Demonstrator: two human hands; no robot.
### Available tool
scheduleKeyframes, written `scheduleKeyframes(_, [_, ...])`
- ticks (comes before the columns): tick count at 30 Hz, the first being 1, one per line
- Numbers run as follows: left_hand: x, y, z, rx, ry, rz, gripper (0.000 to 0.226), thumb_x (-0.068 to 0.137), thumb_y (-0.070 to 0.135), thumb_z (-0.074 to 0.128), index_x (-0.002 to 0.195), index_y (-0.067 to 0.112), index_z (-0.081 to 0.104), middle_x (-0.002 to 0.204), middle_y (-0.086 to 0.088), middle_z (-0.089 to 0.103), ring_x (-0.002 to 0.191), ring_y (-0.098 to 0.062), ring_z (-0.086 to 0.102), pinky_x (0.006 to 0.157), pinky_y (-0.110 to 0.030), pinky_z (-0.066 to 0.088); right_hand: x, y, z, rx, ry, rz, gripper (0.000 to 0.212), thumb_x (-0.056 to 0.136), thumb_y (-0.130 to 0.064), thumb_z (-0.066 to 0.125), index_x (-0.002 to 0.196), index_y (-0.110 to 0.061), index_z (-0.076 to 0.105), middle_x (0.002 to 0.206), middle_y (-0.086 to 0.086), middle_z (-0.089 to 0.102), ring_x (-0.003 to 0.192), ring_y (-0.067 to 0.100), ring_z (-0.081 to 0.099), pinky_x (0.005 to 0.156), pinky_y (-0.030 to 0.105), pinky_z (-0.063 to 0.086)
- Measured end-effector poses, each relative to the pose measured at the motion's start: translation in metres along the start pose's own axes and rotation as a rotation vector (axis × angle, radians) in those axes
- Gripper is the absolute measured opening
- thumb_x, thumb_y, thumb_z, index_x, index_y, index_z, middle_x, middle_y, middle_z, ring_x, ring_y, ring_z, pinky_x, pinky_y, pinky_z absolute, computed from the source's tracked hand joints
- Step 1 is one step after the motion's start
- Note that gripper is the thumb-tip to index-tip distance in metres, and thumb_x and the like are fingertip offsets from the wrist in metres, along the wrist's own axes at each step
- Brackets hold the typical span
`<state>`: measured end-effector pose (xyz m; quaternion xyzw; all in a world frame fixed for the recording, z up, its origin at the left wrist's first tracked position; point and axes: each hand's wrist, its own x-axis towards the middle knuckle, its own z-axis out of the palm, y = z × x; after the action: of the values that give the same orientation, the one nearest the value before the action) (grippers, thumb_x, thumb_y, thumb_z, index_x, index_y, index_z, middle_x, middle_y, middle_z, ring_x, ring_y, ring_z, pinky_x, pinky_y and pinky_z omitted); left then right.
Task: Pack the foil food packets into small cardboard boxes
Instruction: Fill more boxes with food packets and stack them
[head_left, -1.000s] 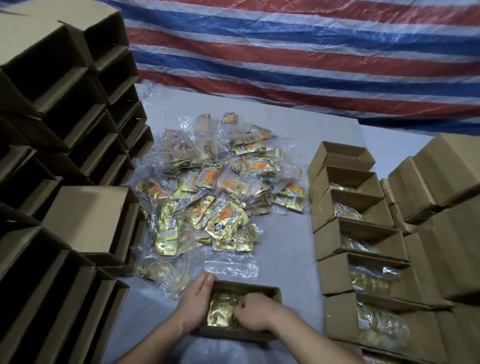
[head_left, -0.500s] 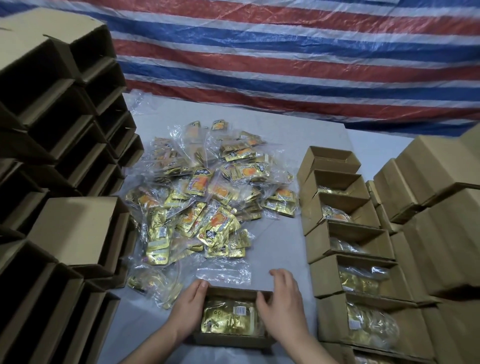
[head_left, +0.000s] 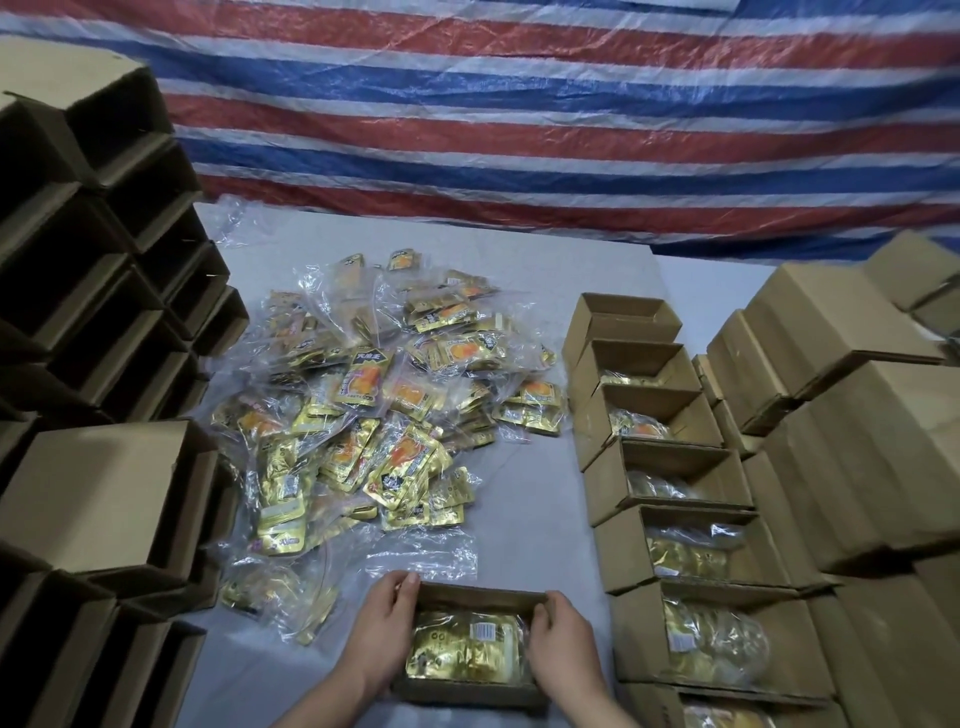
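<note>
On the far left, empty cardboard boxes (head_left: 104, 322) stand stacked on their sides, their open mouths dark. Beside them a pile of foil packets (head_left: 374, 415) in clear bags spreads over the grey table (head_left: 530, 499). At the near edge sits a small cardboard box (head_left: 475, 693), open side up, long axis running left to right. The left hand (head_left: 382, 631) holds its left end, fingers curled over the far corner; the right hand (head_left: 563, 649) holds the right end the same way — both grips narrow. Gold packets (head_left: 467, 649) lie flat inside. To the right, a column of filled boxes (head_left: 670, 499) runs away from the camera.
</note>
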<state>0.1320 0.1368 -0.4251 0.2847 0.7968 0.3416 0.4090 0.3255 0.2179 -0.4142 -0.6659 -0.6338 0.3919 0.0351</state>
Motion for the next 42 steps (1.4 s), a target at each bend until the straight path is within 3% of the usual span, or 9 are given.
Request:
scheduleKeyframes(4, [0.008, 0.004, 0.010, 0.036, 0.002, -0.026, 0.026, 0.101, 0.047, 0.037, 0.098, 0.030, 0.056, 0.099, 0.006, 0.062, 0.099, -0.017, 0.058, 0.072, -0.024, 0.038, 0.010, -0.001, -0.008, -0.025, 0.018, -0.020, 0.024, 0.103, -0.018, 0.042, 0.079, -0.020, 0.046, 0.071, -0.006, 0.052, 0.067, 0.014, 0.051, 0.057, 0.028, 0.033])
scheduleKeyframes(9, [0.008, 0.002, 0.018, 0.079, -0.075, -0.205, 0.063, 0.095, 0.065, 0.033, 0.136, 0.020, 0.050, 0.134, -0.009, 0.059, 0.123, -0.027, 0.054, 0.094, -0.032, 0.038, 0.013, 0.004, -0.018, -0.076, 0.046, 0.032, 0.025, 0.103, -0.023, 0.041, 0.078, -0.023, 0.041, 0.071, -0.007, 0.050, 0.064, 0.011, 0.046, 0.057, 0.031, 0.032])
scheduleKeyframes(13, [-0.002, 0.007, 0.023, 0.040, -0.100, -0.171, 0.040, 0.102, 0.045, 0.035, 0.127, 0.021, 0.054, 0.132, -0.009, 0.060, 0.122, -0.025, 0.053, 0.101, -0.028, 0.038, 0.012, 0.001, -0.020, -0.096, 0.024, 0.037, 0.021, 0.103, -0.024, 0.039, 0.085, -0.019, 0.045, 0.080, -0.001, 0.057, 0.073, 0.019, 0.053, 0.063, 0.031, 0.039])
scheduleKeyframes(19, [-0.002, 0.060, -0.002, 0.132, 0.028, -0.053, 0.044, 0.106, 0.037, 0.026, 0.130, 0.013, 0.054, 0.126, -0.017, 0.062, 0.112, -0.029, 0.057, 0.081, -0.028, 0.036, 0.010, -0.034, -0.054, -0.055, 0.042, -0.065, 0.027, 0.104, -0.027, 0.037, 0.078, -0.023, 0.041, 0.076, -0.004, 0.054, 0.068, 0.011, 0.051, 0.055, 0.027, 0.036])
scheduleKeyframes(23, [0.013, 0.140, -0.022, 0.063, 0.120, 0.109, 0.045, 0.105, 0.036, 0.031, 0.127, 0.006, 0.056, 0.112, -0.012, 0.063, 0.109, -0.031, 0.058, 0.080, -0.028, 0.036, 0.027, -0.083, -0.114, -0.030, 0.164, -0.179, 0.021, 0.101, -0.025, 0.041, 0.082, -0.019, 0.049, 0.081, 0.002, 0.059, 0.076, 0.024, 0.057, 0.062, 0.033, 0.045])
scheduleKeyframes(28, [0.044, 0.236, -0.024, -0.021, 0.069, 0.222, 0.045, 0.105, 0.042, 0.027, 0.117, 0.010, 0.056, 0.094, -0.001, 0.062, 0.089, -0.017, 0.059, 0.085, -0.035, 0.048, 0.058, -0.134, -0.191, 0.056, 0.262, -0.206, 0.018, 0.101, -0.023, 0.040, 0.093, -0.013, 0.052, 0.095, 0.006, 0.061, 0.085, 0.025, 0.060, 0.068, 0.031, 0.043])
scheduleKeyframes(32, [0.063, 0.299, -0.016, -0.063, 0.026, 0.258, 0.045, 0.103, 0.044, 0.030, 0.120, 0.011, 0.056, 0.111, -0.015, 0.063, 0.108, -0.032, 0.058, 0.098, -0.042, 0.046, 0.083, -0.152, -0.241, 0.088, 0.350, -0.210, 0.020, 0.102, -0.023, 0.038, 0.113, -0.014, 0.053, 0.092, -0.002, 0.055, 0.071, 0.006, 0.050, 0.050, 0.021, 0.033])
scheduleKeyframes(37, [0.084, 0.355, 0.006, -0.166, -0.072, 0.261, 0.026, 0.093, 0.025, 0.038, 0.108, 0.008, 0.052, 0.082, -0.005, 0.051, 0.073, -0.019, 0.048, 0.059, -0.029, 0.035, 0.122, -0.164, -0.298, 0.112, 0.416, -0.190, 0.032, 0.102, -0.021, 0.039, 0.129, -0.009, 0.051, 0.116, 0.008, 0.058, 0.092, 0.023, 0.055, 0.058, 0.026, 0.037])
scheduleKeyframes(42, [0.110, 0.403, 0.041, -0.231, -0.117, 0.148, 0.019, 0.093, 0.011, 0.033, 0.095, 0.009, 0.051, 0.084, -0.010, 0.051, 0.073, -0.022, 0.048, 0.065, -0.030, 0.041, 0.163, -0.164, -0.346, 0.056, 0.469, -0.183, 0.029, 0.099, -0.011, 0.042, 0.125, -0.008, 0.056, 0.095, 0.002, 0.055, 0.073, 0.014, 0.048, 0.059, 0.027, 0.038])
